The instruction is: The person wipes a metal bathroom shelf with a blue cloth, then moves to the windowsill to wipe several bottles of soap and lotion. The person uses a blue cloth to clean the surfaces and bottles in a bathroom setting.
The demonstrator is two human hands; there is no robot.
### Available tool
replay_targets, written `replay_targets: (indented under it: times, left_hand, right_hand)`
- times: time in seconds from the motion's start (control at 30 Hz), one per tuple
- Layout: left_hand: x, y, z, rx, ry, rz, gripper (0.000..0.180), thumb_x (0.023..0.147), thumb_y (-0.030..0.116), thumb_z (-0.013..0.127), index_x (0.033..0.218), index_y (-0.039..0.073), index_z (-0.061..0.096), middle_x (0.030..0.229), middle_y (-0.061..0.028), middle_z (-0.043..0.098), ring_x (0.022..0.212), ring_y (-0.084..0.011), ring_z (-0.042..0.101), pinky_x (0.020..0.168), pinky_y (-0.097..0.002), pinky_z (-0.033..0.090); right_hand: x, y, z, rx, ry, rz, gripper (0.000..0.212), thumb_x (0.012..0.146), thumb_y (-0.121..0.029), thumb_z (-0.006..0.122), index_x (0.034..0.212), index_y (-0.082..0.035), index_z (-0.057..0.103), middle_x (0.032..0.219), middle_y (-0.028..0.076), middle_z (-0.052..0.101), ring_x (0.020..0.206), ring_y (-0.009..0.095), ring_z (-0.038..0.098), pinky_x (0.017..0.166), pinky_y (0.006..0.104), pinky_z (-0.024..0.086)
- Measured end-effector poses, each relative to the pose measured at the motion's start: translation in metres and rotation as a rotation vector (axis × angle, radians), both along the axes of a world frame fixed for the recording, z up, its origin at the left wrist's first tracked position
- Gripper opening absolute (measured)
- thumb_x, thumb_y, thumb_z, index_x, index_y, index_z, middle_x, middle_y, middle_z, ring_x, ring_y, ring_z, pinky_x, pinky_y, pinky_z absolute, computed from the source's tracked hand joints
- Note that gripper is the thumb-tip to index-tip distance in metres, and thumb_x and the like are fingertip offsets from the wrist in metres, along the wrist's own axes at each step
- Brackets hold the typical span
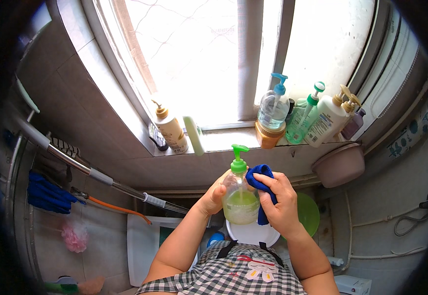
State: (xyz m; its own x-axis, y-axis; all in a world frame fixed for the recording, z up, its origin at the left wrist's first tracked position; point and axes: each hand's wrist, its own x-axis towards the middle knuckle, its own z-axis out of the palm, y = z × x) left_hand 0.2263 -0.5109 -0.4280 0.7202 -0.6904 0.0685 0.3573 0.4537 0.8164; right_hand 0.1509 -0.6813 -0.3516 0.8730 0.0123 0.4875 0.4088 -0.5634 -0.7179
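Note:
A clear pump bottle (241, 199) with a green pump head and pale green liquid inside is held upright in front of me. My left hand (213, 197) grips its left side, the fingers partly hidden behind the bottle. My right hand (279, 199) pinches a dark blue cloth (261, 173) at the bottle's right side; one end of the cloth hangs down below the fingers. The cloth is against or very close to the bottle near its shoulder.
Along the window sill stand a cream pump bottle (171, 129), a pale green bottle (193, 135), a clear blue-topped pump bottle (274, 110) on an orange-brown jar (269, 136), and several other bottles. A pink basin (340, 166) hangs at right. Below lie a green basin (307, 216) and a white one (258, 235).

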Motion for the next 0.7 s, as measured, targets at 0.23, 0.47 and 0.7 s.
replay_targets:
  times: [0.23, 0.47, 0.7]
  left_hand:
    - [0.001, -0.001, -0.002, -0.001, 0.011, 0.007, 0.109, 0.058, 0.074, 0.068, 0.138, 0.008, 0.033, 0.128, -0.0075, 0.049, 0.116, -0.019, 0.05, 0.099, -0.0373, 0.041]
    - [0.01, -0.005, -0.02, -0.053, 0.043, 0.107, 0.089, 0.068, 0.066, 0.068, 0.13, 0.009, 0.038, 0.118, -0.0099, 0.052, 0.11, -0.0213, 0.053, 0.097, -0.0363, 0.043]
    - [0.007, -0.008, -0.019, 0.054, 0.108, 0.237, 0.087, 0.074, 0.064, 0.063, 0.13, 0.003, 0.037, 0.119, -0.0152, 0.052, 0.11, -0.0235, 0.052, 0.095, -0.0373, 0.043]
  right_hand:
    - [-0.002, 0.001, 0.0, -0.042, -0.017, -0.017, 0.03, 0.08, -0.006, 0.057, 0.109, -0.005, 0.063, 0.102, 0.014, 0.057, 0.091, 0.028, 0.058, 0.081, 0.0339, 0.046]
    - [-0.005, 0.015, -0.006, -0.224, -0.109, -0.051, 0.032, 0.073, -0.007, 0.064, 0.104, -0.013, 0.067, 0.104, 0.008, 0.057, 0.091, 0.027, 0.055, 0.077, 0.0372, 0.048]
    - [-0.009, 0.021, -0.02, -0.32, -0.159, -0.042, 0.033, 0.069, -0.004, 0.066, 0.101, -0.013, 0.068, 0.104, 0.006, 0.057, 0.091, 0.027, 0.054, 0.075, 0.0359, 0.048]
